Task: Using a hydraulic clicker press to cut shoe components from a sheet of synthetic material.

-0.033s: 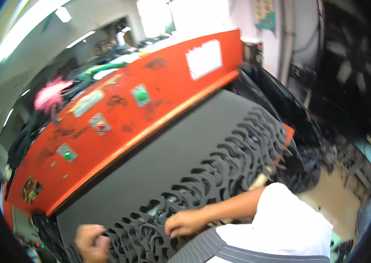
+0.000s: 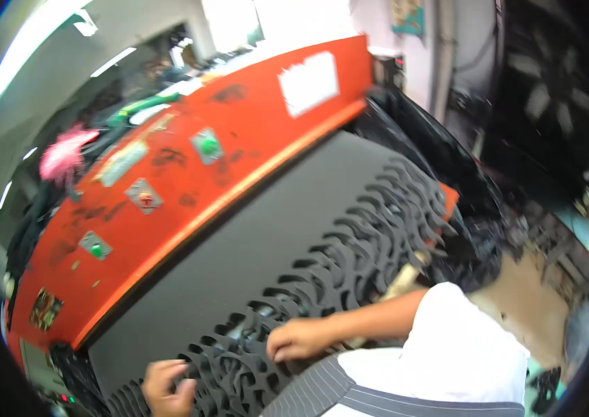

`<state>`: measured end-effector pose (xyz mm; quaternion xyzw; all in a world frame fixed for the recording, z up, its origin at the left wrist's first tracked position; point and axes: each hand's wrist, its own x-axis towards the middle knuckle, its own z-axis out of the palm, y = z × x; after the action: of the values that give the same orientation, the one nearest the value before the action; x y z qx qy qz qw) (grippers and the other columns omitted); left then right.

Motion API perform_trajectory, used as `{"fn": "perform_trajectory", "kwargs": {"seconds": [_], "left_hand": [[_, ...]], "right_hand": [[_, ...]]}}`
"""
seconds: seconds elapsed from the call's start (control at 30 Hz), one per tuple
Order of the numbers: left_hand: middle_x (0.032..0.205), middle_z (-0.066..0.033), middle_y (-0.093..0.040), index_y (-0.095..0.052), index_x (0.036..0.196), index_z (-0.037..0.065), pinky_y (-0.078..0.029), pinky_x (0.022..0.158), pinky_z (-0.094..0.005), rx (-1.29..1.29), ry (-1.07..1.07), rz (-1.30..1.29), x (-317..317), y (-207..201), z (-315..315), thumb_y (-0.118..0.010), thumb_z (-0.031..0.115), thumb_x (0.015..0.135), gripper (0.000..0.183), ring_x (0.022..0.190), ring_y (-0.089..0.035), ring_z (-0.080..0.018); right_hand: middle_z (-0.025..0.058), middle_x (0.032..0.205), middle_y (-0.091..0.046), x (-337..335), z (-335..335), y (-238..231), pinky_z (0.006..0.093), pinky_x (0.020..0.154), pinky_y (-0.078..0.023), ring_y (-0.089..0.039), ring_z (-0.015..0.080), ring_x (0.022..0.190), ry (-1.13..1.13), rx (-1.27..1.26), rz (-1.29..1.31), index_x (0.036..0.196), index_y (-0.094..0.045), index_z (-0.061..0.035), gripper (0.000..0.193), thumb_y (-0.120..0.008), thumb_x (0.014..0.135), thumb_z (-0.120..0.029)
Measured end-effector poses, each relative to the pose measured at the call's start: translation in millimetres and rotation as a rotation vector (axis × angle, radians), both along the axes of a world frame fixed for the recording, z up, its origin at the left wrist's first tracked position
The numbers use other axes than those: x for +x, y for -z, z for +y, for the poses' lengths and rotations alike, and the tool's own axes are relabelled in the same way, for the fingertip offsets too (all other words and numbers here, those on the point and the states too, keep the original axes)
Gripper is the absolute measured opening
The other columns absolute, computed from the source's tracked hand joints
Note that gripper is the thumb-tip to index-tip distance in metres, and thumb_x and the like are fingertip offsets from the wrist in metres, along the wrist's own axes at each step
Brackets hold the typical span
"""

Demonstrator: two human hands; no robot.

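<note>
A dark grey foam-like sheet [image 2: 218, 257] slants across the bed of an orange-red machine. Its near part is cut into rows of curved strips and holes [image 2: 322, 271]. My left hand [image 2: 168, 390] is over the strips at the lower left, with thumb and fingers apart and nothing visible between them. Farther right, my right hand [image 2: 300, 339] is low over the cut strips, its fingers bent down and together. Whatever those fingertips pinch, if anything, is hidden.
Behind the sheet rises the orange-red machine panel [image 2: 239, 132] with green and red buttons. Black plastic bags [image 2: 440, 146] hang at its right end. A pink fluffy thing [image 2: 65, 154] and a green tool-like object [image 2: 145, 105] lie on top. A large fan [image 2: 548, 83] stands at far right.
My left hand has shifted right along the strips, and its thumb and fingers have spread. My right hand stays nearly in place. The whole view has tilted slightly.
</note>
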<state>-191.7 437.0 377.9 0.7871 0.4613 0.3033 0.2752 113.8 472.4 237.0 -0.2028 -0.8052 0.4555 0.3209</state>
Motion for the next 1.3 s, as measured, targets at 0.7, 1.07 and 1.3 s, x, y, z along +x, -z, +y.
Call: {"fn": "perform_trajectory", "kwargs": {"seconds": [0.7,1.07,1.3], "left_hand": [[0.104,-0.0197,-0.065,-0.055,0.118,0.012,-0.049,0.084,-0.0434,-0.444,0.076,0.817,40.7,171.9,39.3,-0.070,0.039,0.064,0.062,0.097,-0.061,-0.0390],[0.131,-0.0167,-0.048,-0.050,0.130,0.007,-0.034,0.105,-0.0382,-0.191,0.059,0.209,-11.9,134.3,-53.9,-0.070,0.031,0.080,0.059,0.124,-0.044,-0.0319],[0.114,-0.0146,-0.061,-0.061,0.114,0.002,-0.046,0.091,-0.0332,-0.021,-0.336,-0.079,-7.7,110.4,-100.9,-0.068,0.018,0.080,0.038,0.104,-0.059,-0.0263]], "right_hand": [[0.0218,0.089,-0.064,102.7,-33.9,54.4,0.0449,0.080,-0.047,-0.061,0.0396,0.089,0.463,0.069,-0.925,0.117,-0.053,-0.0016,0.047,-0.064,0.083,-0.032],[0.0140,0.069,-0.061,102.4,-54.3,8.4,0.0422,0.067,-0.046,-0.061,0.0337,0.069,0.019,0.405,-0.977,0.076,-0.062,-0.0042,0.017,-0.067,0.073,-0.020],[0.0135,0.075,-0.061,128.7,-51.8,-128.0,0.0341,0.059,-0.047,-0.062,0.0243,0.066,-0.227,-0.117,-0.338,0.090,-0.061,0.0005,0.027,-0.068,0.086,-0.025]]}}
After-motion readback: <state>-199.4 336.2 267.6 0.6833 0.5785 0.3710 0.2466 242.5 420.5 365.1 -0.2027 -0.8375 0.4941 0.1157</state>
